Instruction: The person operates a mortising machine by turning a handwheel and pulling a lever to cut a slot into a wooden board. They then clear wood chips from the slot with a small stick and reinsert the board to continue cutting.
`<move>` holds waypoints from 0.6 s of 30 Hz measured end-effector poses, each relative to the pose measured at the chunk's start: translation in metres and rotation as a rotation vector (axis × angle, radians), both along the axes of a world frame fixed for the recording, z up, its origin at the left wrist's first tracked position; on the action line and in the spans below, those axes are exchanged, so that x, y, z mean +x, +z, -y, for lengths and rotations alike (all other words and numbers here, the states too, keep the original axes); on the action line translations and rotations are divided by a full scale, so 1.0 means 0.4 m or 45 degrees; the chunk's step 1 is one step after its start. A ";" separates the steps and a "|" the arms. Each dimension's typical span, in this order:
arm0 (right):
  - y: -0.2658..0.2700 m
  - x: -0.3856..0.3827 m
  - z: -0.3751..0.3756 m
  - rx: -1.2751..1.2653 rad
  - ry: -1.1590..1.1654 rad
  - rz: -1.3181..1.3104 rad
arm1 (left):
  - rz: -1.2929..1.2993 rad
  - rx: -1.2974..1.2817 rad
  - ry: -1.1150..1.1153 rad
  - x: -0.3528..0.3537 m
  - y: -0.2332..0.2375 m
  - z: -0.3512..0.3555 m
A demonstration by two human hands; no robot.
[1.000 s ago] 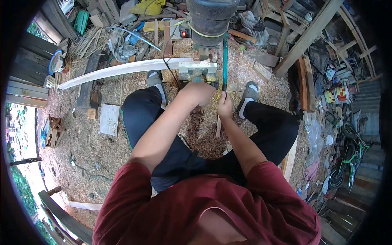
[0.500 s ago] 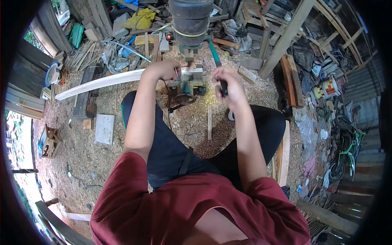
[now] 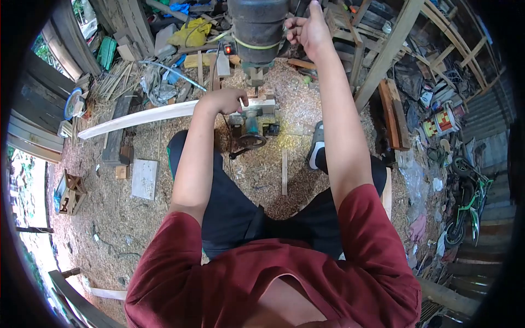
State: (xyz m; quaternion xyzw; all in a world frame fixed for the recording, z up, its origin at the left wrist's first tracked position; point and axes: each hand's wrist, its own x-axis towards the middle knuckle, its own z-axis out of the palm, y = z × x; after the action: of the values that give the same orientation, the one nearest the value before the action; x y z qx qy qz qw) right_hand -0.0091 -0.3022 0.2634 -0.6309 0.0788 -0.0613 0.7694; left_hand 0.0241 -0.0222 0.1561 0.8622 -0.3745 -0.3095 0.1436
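Observation:
My left hand (image 3: 223, 102) grips a long, pale, slightly curved wooden board (image 3: 156, 113) near its right end. The board's end lies on the vise-like table of a drilling machine, under its dark cylindrical body (image 3: 258, 33). Below the board are the machine's green bracket (image 3: 252, 123) and a black handwheel (image 3: 251, 141). My right hand (image 3: 310, 33) is raised beside the upper right of the machine body, thumb stretched out and fingers loosely bent and apart. Nothing shows clearly in it. The machine's green lever cannot be made out now.
Wood shavings cover the floor. A dark timber block (image 3: 119, 131) supports the board at left. A flat pale board piece (image 3: 144, 179) and a thin strip (image 3: 284, 172) lie nearby. A wooden post (image 3: 391, 52) stands at right, beside stacked timber (image 3: 395, 115).
My right hand has left the black grip of the green lever's lowered position and risen up and away. The lever has gone from there. My left hand stays on the board.

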 end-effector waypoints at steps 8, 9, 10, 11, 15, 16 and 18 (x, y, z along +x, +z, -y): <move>-0.857 -0.191 -0.036 -0.018 -0.670 0.015 | 0.065 -0.004 -0.102 -0.073 -0.114 0.033; -1.092 -0.192 -0.040 -0.493 -0.976 -0.117 | -0.016 0.031 -0.163 -0.085 -0.140 0.039; -1.123 -0.267 -0.078 -0.687 -0.954 -0.340 | -0.098 0.065 -0.223 -0.098 -0.165 0.043; -1.140 -0.351 -0.126 -0.878 -0.917 -0.558 | -0.085 0.110 -0.253 -0.117 -0.178 0.045; -1.278 -0.491 -0.191 -0.935 -0.505 -1.382 | -0.041 0.246 -0.339 -0.174 -0.170 0.044; -1.304 -0.513 -0.208 -0.942 -0.351 -1.602 | -0.059 0.256 -0.339 -0.185 -0.172 0.037; -1.385 -0.543 -0.255 -1.088 -0.405 -1.708 | -0.001 0.153 -0.339 -0.199 -0.176 0.021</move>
State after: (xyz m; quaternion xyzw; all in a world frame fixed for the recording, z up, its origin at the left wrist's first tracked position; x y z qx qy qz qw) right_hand -0.2264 -0.2004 -0.2904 -0.7540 0.5818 0.1967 0.2331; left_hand -0.0553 -0.0306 0.0858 0.8119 -0.4662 -0.3479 0.0493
